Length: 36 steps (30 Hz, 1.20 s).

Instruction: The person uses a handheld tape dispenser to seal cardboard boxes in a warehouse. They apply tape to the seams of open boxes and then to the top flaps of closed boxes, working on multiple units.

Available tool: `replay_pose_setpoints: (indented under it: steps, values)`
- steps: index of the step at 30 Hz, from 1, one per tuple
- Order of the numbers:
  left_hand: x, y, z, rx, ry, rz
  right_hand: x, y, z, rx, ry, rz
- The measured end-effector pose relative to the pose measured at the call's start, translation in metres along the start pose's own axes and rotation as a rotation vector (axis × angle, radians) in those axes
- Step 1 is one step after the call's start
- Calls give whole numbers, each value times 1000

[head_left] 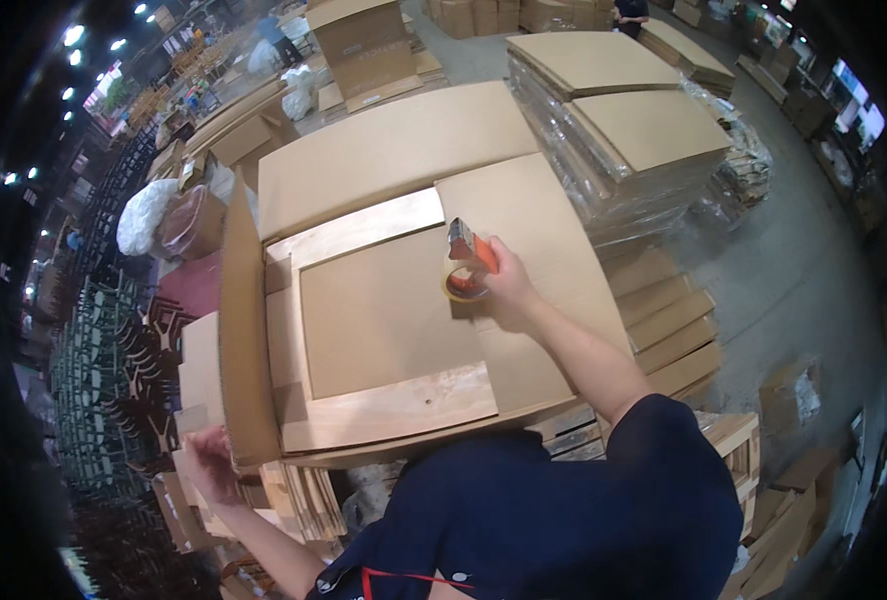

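Observation:
A large brown carton (pixel 523 260) lies before me with its far and right flaps folded outward or flat and its left flap (pixel 245 340) standing up. Inside shows a pale wooden frame (pixel 393 405) around a brown cardboard panel (pixel 383 310). Above the right part of the carton, my right hand (pixel 508 275) is closed round the orange handle of a tape dispenser (pixel 468 262); a roll of tape sits on it, near the panel's right edge. At the near left corner, my left hand (pixel 210 462) is at the standing flap, its fingers bent against the flap's near end and partly hidden.
Stacks of flat cardboard (pixel 643 130), partly wrapped in film, stand at the far right. More cardboard sheets (pixel 668 330) lie right of the carton. Rows of dark chair frames (pixel 103 370) fill the left side. A tall box (pixel 363 55) stands beyond. Two people are far off.

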State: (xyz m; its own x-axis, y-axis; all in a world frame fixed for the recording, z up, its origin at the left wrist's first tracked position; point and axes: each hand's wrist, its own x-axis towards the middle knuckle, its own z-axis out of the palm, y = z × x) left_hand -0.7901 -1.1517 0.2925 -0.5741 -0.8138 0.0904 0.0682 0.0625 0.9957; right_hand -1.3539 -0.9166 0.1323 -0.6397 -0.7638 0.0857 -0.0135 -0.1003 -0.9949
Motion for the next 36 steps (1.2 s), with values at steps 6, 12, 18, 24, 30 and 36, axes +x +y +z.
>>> replay_pose_setpoints:
  steps: [6, 12, 18, 24, 30, 36]
  values:
    - [47, -109, 191, 1374, -454, 205, 0, 9, -5, 45, 17, 25]
    - [61, -144, 216, 1299, -506, 275, -50, -10, 11, -198, 483, 77]
    - [74, -124, 97, 1165, -812, 315, -267, -16, 97, 24, 916, -218]
    - [90, -129, 26, 1151, -722, 548, -443, 65, 148, 428, 1451, -88]
    - [82, -134, -4, 1117, -648, 527, -479, 135, 328, 879, 1424, 223]
    - [98, -137, 1, 1033, -628, 612, -537, 67, 326, 748, 1162, -32]
